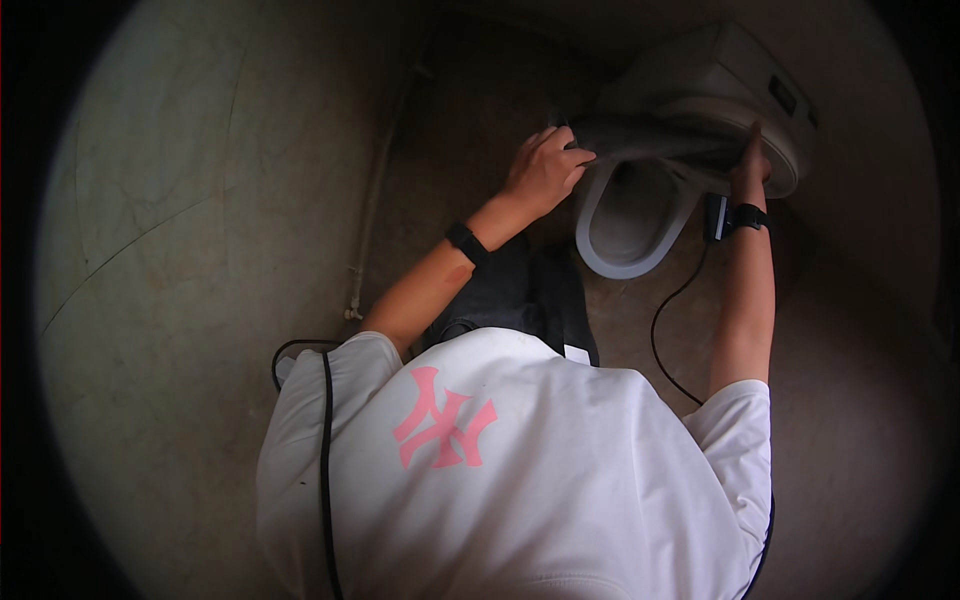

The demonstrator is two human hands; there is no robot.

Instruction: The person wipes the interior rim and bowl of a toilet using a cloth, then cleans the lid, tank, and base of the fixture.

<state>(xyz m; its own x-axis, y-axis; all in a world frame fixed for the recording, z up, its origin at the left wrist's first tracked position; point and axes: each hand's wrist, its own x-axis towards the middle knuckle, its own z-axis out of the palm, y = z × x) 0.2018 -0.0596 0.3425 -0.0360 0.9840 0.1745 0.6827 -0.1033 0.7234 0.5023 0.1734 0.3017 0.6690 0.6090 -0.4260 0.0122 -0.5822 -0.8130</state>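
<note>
Gripping tight, the left hand (545, 170) has its grip curled around the near end of a dark, curved toilet seat (650, 140), raised above the smooth white oval bowl (600, 245). At the seat's far side, the right hand (750, 175) pinches the seat's edge.

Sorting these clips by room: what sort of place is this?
Most likely a bathroom: a white toilet that both hands reach, a tiled wall, and a thin pipe running down it.
</note>
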